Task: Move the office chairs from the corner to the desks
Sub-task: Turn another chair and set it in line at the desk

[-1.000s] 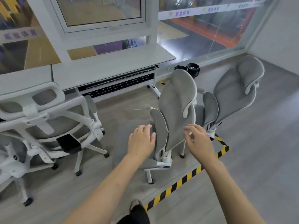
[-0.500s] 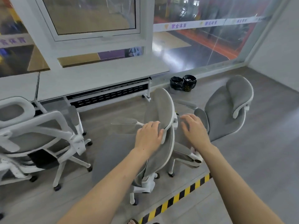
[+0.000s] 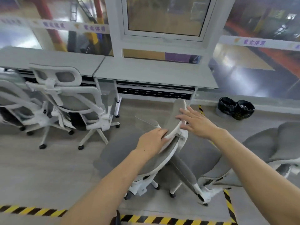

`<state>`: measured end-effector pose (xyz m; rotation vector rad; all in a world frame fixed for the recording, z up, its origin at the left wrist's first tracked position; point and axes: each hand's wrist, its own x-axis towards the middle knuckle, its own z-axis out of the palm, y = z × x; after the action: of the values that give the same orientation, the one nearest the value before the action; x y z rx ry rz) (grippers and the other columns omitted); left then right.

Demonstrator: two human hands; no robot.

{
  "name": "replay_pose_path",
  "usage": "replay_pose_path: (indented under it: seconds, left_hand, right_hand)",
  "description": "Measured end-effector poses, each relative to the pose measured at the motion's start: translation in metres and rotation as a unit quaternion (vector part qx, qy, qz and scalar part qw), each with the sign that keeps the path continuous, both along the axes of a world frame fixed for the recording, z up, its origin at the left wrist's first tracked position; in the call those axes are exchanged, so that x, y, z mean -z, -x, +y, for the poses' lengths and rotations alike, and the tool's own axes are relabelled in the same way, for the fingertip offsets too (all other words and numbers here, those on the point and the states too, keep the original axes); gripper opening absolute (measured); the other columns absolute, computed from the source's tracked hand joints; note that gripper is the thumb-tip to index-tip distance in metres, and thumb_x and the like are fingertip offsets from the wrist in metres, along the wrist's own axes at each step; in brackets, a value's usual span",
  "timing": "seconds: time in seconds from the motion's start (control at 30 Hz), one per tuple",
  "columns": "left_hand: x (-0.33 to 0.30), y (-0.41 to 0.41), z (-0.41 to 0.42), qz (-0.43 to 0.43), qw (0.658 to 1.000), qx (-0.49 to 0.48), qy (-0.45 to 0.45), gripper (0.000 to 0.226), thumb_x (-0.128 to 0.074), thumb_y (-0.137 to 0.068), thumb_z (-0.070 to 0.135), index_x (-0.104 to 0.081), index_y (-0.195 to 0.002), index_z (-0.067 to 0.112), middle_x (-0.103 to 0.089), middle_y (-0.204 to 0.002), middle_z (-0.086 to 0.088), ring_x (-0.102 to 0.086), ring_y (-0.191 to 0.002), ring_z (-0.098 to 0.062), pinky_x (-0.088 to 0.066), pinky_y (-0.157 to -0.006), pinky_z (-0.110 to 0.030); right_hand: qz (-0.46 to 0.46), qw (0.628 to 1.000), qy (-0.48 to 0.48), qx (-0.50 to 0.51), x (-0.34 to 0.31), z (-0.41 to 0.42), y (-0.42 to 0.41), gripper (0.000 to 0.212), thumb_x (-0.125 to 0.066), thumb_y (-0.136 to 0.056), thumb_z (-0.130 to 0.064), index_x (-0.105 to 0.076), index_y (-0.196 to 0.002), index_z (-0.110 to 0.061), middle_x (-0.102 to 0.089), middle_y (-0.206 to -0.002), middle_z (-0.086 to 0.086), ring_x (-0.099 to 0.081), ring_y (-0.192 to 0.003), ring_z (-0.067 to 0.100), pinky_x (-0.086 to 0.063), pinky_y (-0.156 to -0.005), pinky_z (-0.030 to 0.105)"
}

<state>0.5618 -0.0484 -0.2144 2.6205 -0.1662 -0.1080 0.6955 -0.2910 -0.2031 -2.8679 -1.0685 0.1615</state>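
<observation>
Left hand clamped on grey mesh, white-framed office chair at its curved backrest rim — right hand flat, fingers spread, against padded headrest.

Bright, even daylight seems to come through the windows ahead, with white glare patches on the glass at right. Shadows on the floor are soft and faint. Straight lines bow toward the edges from the wide lens. Motion blur smears the window lettering and chair outlines.
</observation>
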Motion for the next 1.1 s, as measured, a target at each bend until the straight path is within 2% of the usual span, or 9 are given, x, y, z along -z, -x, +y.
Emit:
replay_pose_path:
  seconds: [0.1, 0.23, 0.3, 0.4, 0.5, 0.63, 0.87, 1.0, 1.1]
  left_hand:
    - [-0.003, 0.010, -0.011, -0.009, 0.999, -0.050, 0.007, 0.035, -0.043, -0.108, 0.037, -0.054, -0.141, 0.033, -0.060, -0.136, 0.008, -0.058, -0.119, -0.022, -0.051, -0.093, -0.046]
    - [0.002, 0.023, -0.017, -0.032, 0.995, -0.092, -0.034, 0.039, -0.046, -0.108, 0.028, -0.051, -0.146, 0.031, -0.062, -0.136, 0.006, -0.056, -0.115, -0.025, -0.048, -0.088, -0.042]
    - [0.007, 0.026, -0.014, -0.046, 0.990, -0.104, -0.084, 0.042, -0.049, -0.106, 0.022, -0.051, -0.146, 0.035, -0.062, -0.130, 0.007, -0.054, -0.108, -0.024, -0.040, -0.076, -0.036]
    - [0.011, 0.033, -0.007, -0.049, 0.986, -0.123, -0.100, 0.048, -0.051, -0.101, 0.013, -0.051, -0.142, 0.037, -0.060, -0.126, 0.009, -0.053, -0.106, -0.023, -0.034, -0.073, -0.034]
    - [0.012, 0.044, 0.006, -0.053, 0.986, -0.134, -0.088, 0.051, -0.050, -0.099, 0.006, -0.052, -0.139, 0.037, -0.060, -0.127, 0.011, -0.050, -0.104, -0.021, -0.040, -0.076, -0.036]
    - [0.018, 0.058, 0.031, -0.051, 0.987, -0.142, -0.062, 0.060, -0.046, -0.095, -0.005, -0.053, -0.137, 0.038, -0.058, -0.128, 0.016, -0.038, -0.096, -0.012, -0.045, -0.079, -0.033]
    - [0.033, 0.085, 0.090, -0.079, 0.991, -0.108, -0.030, 0.055, -0.043, -0.100, -0.001, -0.051, -0.129, 0.045, -0.051, -0.129, 0.029, -0.043, -0.121, -0.004, -0.050, -0.088, -0.034]
    - [0.034, 0.097, 0.124, -0.086, 0.992, -0.096, -0.004, 0.059, -0.042, -0.098, -0.006, -0.052, -0.135, 0.040, -0.047, -0.139, 0.025, -0.037, -0.133, 0.001, -0.045, -0.099, -0.028]
    - [0.039, 0.100, 0.151, -0.082, 0.993, -0.083, 0.010, 0.066, -0.040, -0.093, -0.011, -0.049, -0.132, 0.042, -0.043, -0.138, 0.027, -0.035, -0.140, -0.002, -0.048, -0.100, -0.031]
  right_hand:
    - [0.013, 0.999, -0.006, -0.042, -0.002, 0.001, -0.015, 0.055, -0.041, -0.100, -0.063, -0.039, -0.150, -0.041, -0.014, -0.169, -0.013, 0.010, -0.156, 0.011, -0.007, -0.128, 0.046]
    - [0.004, 0.993, -0.076, -0.093, 0.005, 0.005, -0.013, 0.045, -0.051, -0.099, -0.057, -0.052, -0.136, -0.032, -0.040, -0.157, -0.011, -0.005, -0.158, 0.013, -0.002, -0.127, 0.037]
    - [-0.010, 0.989, -0.108, -0.101, 0.009, 0.008, -0.011, 0.047, -0.052, -0.096, -0.062, -0.056, -0.131, -0.031, -0.050, -0.143, -0.011, -0.019, -0.154, 0.015, -0.007, -0.128, 0.038]
    - [-0.041, 0.985, -0.128, -0.104, 0.018, 0.015, -0.005, 0.054, -0.047, -0.092, -0.072, -0.059, -0.124, -0.031, -0.055, -0.127, -0.012, -0.039, -0.136, 0.015, -0.024, -0.123, 0.048]
    - [-0.056, 0.984, -0.146, -0.085, 0.021, 0.026, 0.008, 0.054, -0.047, -0.088, -0.079, -0.059, -0.120, -0.036, -0.053, -0.116, -0.017, -0.042, -0.121, 0.014, -0.038, -0.110, 0.045]
    - [-0.071, 0.981, -0.163, -0.072, 0.018, 0.047, 0.036, 0.052, -0.057, -0.084, -0.076, -0.063, -0.111, -0.032, -0.051, -0.103, -0.016, -0.040, -0.107, 0.012, -0.038, -0.096, 0.032]
    - [-0.122, 0.967, -0.221, -0.030, 0.040, 0.087, 0.082, 0.063, -0.051, -0.078, -0.087, -0.068, -0.099, -0.030, -0.046, -0.094, -0.014, -0.045, -0.098, 0.015, -0.040, -0.099, 0.035]
    - [-0.148, 0.957, -0.248, 0.000, 0.043, 0.116, 0.107, 0.063, -0.055, -0.074, -0.089, -0.068, -0.090, -0.030, -0.048, -0.088, -0.012, -0.047, -0.091, 0.014, -0.040, -0.093, 0.036]
    - [-0.181, 0.945, -0.272, 0.021, 0.048, 0.141, 0.127, 0.066, -0.053, -0.075, -0.090, -0.069, -0.085, -0.026, -0.049, -0.085, -0.011, -0.051, -0.086, 0.017, -0.043, -0.087, 0.037]
